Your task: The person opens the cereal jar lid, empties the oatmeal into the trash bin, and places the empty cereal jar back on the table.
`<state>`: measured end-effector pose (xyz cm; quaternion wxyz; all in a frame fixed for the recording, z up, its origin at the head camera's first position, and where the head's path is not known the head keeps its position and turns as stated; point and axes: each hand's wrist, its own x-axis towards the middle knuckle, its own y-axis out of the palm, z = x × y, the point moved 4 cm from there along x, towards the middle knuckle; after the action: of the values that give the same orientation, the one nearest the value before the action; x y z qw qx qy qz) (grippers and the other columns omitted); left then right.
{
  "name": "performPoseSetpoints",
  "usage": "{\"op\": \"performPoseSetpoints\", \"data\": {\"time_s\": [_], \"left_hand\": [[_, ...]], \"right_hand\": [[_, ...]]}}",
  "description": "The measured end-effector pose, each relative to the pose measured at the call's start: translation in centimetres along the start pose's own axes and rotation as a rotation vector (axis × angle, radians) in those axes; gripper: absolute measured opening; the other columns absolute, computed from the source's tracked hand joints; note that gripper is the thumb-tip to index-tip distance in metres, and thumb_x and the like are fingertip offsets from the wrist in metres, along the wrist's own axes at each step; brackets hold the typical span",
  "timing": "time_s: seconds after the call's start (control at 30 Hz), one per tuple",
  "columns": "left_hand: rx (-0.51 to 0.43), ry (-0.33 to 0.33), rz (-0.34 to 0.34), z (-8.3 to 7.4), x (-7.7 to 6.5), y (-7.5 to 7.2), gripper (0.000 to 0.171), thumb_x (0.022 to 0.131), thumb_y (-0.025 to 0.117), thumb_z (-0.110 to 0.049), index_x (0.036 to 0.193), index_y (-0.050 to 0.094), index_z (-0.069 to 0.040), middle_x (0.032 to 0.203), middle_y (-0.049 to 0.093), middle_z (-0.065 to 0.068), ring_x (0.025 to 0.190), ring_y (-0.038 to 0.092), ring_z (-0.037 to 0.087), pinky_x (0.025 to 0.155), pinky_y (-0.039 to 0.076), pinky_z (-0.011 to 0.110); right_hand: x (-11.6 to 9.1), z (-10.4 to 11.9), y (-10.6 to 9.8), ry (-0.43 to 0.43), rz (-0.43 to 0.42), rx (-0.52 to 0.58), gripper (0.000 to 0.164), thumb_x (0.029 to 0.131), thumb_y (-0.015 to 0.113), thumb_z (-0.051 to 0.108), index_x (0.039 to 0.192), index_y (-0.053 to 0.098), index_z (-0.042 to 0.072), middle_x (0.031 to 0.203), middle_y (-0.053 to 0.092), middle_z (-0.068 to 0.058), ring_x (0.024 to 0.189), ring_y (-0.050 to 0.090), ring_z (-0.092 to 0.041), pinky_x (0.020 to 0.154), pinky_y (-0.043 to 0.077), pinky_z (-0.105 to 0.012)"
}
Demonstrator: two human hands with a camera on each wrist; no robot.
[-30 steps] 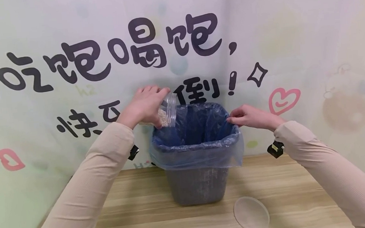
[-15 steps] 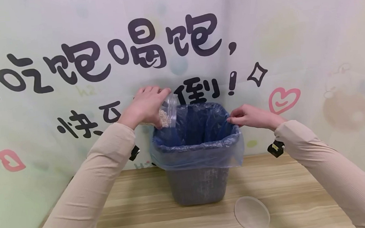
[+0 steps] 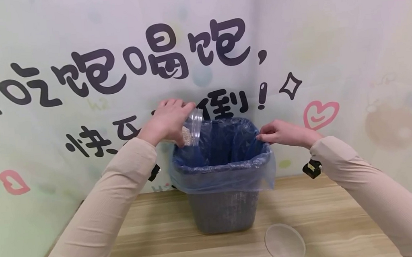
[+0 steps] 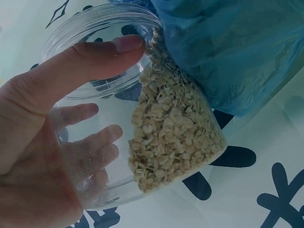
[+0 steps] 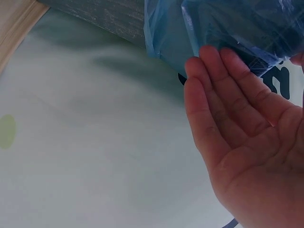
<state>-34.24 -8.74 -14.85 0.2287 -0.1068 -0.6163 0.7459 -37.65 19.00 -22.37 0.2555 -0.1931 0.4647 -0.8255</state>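
In the head view my left hand point(image 3: 170, 121) grips a clear wide-mouthed jar point(image 3: 196, 126), tipped on its side with the mouth over the left rim of a grey trash can point(image 3: 225, 213). Rolled oats point(image 4: 171, 133) fill the lower side of the jar and slope up to its mouth in the left wrist view. A blue plastic liner point(image 3: 224, 179) covers the can's rim and hangs down outside. My right hand point(image 3: 282, 132) pinches the lined rim at the right, its fingers point(image 5: 237, 90) against the outside of the liner.
A round translucent lid point(image 3: 285, 244) lies flat on the wood-grain table point(image 3: 145, 230), in front and to the right of the can. Close behind stands a pale wall covering point(image 3: 329, 34) with large black characters and pink hearts. Black wrist cameras hang under both sleeves.
The left hand and jar have shifted very slightly right, still tipped over the rim. The head view has moved a little. My right hand stays at the rim.
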Motion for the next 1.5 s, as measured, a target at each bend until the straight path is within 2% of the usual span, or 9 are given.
{"op": "performPoseSetpoints", "data": {"time_s": [0.83, 1.2, 1.5], "left_hand": [[0.046, -0.021, 0.037, -0.4, 0.41, 0.09, 0.107, 0.062, 0.09, -0.026, 0.149, 0.031, -0.01, 0.14, 0.041, 0.019, 0.131, 0.033, 0.038, 0.108, 0.022, 0.05], [0.005, -0.014, 0.018, -0.16, 0.18, 0.02, 0.107, 0.061, 0.091, -0.024, 0.149, 0.031, -0.009, 0.139, 0.042, 0.02, 0.13, 0.033, 0.038, 0.107, 0.023, 0.05], [0.056, -0.021, 0.04, -0.51, 0.45, 0.04, 0.107, 0.061, 0.091, -0.026, 0.148, 0.032, -0.01, 0.14, 0.041, 0.019, 0.13, 0.033, 0.038, 0.107, 0.023, 0.05]], "right_hand": [[-0.08, 0.04, 0.05, -0.01, -0.004, -0.021, 0.022, 0.098, 0.055, 0.023, 0.088, 0.067, 0.007, 0.077, 0.057, 0.001, 0.075, 0.051, -0.018, 0.069, 0.04, -0.034], [-0.05, 0.09, 0.04, -0.007, -0.003, -0.033, 0.021, 0.098, 0.055, 0.022, 0.087, 0.067, 0.007, 0.076, 0.057, 0.0, 0.074, 0.051, -0.018, 0.07, 0.042, -0.034], [-0.02, 0.21, 0.01, -0.008, 0.002, -0.03, 0.022, 0.098, 0.055, 0.022, 0.089, 0.068, 0.006, 0.079, 0.059, 0.001, 0.077, 0.054, -0.019, 0.072, 0.044, -0.035]]}}
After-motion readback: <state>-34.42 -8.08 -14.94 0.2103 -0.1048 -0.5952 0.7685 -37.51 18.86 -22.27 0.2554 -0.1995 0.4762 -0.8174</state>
